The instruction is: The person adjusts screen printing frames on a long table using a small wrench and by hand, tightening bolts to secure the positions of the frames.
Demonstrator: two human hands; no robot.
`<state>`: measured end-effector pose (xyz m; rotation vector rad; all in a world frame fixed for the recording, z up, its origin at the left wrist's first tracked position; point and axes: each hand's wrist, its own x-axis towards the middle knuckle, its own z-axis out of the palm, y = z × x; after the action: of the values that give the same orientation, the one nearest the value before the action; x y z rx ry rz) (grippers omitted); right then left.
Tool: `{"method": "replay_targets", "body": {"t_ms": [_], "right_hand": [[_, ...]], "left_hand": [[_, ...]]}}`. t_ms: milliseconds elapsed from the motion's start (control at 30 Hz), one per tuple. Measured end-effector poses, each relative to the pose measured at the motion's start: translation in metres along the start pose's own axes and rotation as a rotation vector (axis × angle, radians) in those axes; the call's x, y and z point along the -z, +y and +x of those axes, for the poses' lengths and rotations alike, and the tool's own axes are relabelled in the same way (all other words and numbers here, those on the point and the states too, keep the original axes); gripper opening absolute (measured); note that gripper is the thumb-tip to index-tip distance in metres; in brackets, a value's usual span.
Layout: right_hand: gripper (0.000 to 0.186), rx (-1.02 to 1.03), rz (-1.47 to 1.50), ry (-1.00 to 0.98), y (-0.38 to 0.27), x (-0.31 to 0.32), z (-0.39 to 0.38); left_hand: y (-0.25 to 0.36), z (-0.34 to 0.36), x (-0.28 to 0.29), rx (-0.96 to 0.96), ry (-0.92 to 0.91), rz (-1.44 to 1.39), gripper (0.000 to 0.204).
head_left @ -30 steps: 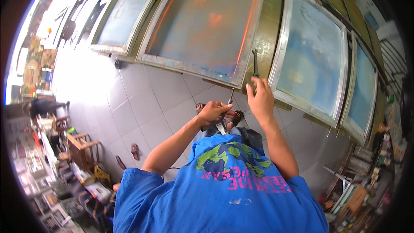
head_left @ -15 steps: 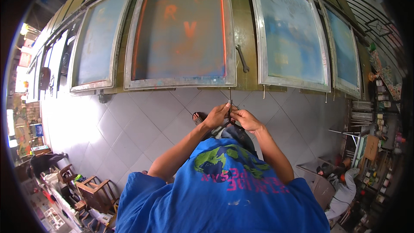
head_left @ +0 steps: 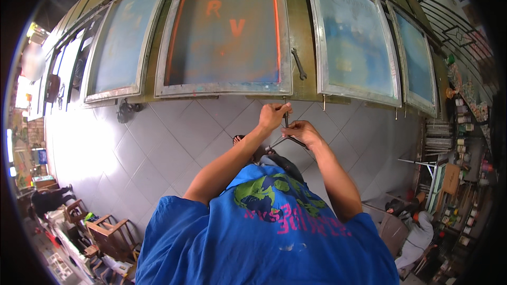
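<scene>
In front of my waist is a dark three-armed Y-shaped socket wrench, one arm pointing at the screen frame and two spreading toward me. My left hand is closed, fingers and thumb pinched around the top of the upper arm, just below the thin rod sticking out of the frame's near edge. Whether socket and rod touch is hidden by my fingers. My right hand grips the wrench near its hub, fingers curled. Above is the metal-framed printing screen with orange letter marks on grey mesh.
More framed screens stand left and right. An open-ended wrench lies on the olive board between two screens. Wooden chairs stand lower left. At lower right a person sits near shelves of jars. Grey tiles cover the floor.
My left hand has risen toward the rod and now sits apart from my right hand, at the wrench's top. The wrench's lower arms show more plainly, and the view has shifted slightly.
</scene>
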<state>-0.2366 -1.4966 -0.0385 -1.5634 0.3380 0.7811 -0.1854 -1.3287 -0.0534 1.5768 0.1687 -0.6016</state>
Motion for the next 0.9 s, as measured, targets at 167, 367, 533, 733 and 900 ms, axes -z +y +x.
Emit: {"method": "replay_targets", "body": {"t_ms": [167, 367, 533, 733, 900], "right_hand": [[0.015, 0.065, 0.121, 0.072, 0.024, -0.019, 0.007], [0.029, 0.219, -0.094, 0.03, 0.04, -0.024, 0.012], [0.03, 0.178, 0.016, -0.135, 0.023, -0.003, 0.01], [0.02, 0.107, -0.092, -0.12, 0.016, 0.006, 0.016], [0.018, 0.139, 0.22, -0.182, 0.022, -0.01, 0.014]], "left_hand": [[-0.004, -0.008, -0.009, -0.156, 0.082, 0.144, 0.039], [-0.004, -0.012, -0.007, -0.131, 0.094, 0.294, 0.04], [0.001, -0.006, -0.005, -0.139, 0.074, 0.366, 0.042], [0.002, -0.01, -0.009, 0.009, 0.065, 0.195, 0.04], [0.007, -0.018, -0.013, -0.057, 0.274, 0.441, 0.043]]}}
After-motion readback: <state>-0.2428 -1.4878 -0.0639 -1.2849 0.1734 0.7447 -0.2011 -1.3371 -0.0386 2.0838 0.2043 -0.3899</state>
